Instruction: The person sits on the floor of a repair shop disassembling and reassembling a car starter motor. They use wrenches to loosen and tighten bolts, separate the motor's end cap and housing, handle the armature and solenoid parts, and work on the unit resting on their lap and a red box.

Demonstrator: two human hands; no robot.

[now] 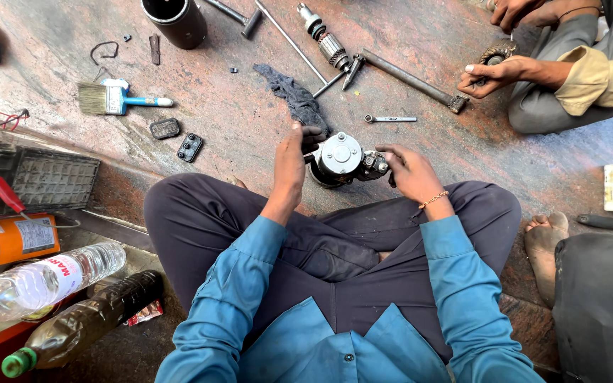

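At the lower left of the frame lie two plastic bottles (44,284), one clear, one dark; at the bottom centre sit blue sleeves (243,284) over crossed legs. At mid-frame the left hand (291,167) is curled around the side of a round metal motor part (342,159), and the right hand (409,170) pinches its small end; the part sits between them, just above the knees. Farther up lie a dark rag (296,96), a wrench (389,119) and a paintbrush (111,98); at upper right another person's hand (494,74) grips a gear.
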